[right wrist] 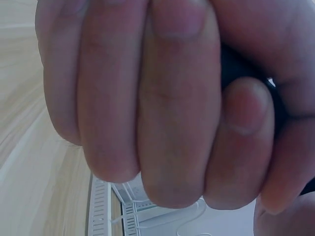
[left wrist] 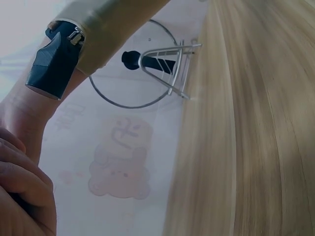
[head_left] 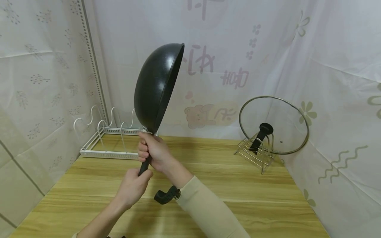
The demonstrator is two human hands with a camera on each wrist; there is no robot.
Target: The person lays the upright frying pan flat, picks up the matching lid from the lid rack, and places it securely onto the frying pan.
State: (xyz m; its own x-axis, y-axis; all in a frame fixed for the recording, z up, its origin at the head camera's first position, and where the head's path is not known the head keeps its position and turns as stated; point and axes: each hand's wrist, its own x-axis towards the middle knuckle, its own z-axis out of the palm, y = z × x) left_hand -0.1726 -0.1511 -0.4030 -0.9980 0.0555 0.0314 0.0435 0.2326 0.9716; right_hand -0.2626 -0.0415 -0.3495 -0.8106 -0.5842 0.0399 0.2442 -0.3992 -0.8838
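Note:
A black wok [head_left: 154,82] is held up on its edge above the table, its rounded outside toward the left and its open side to the right. Its black handle [head_left: 144,167] points down toward the person. The right hand [head_left: 157,152] grips the handle close to the wok, fingers curled round it. Lower down, the left hand [head_left: 132,188] is closed round the handle's end. In the left wrist view, curled fingers of the left hand [left wrist: 24,187] show at the left edge. Curled fingers [right wrist: 167,108] fill much of the right wrist view, with part of the dark handle behind them.
A white rack [head_left: 107,154] with wavy wire dividers stands at the table's back left, partly behind the wok and right hand. At the back right, a glass lid [head_left: 304,145] with a black knob leans upright in a small wire stand [head_left: 262,165]. Patterned curtains surround the wooden table [head_left: 238,191].

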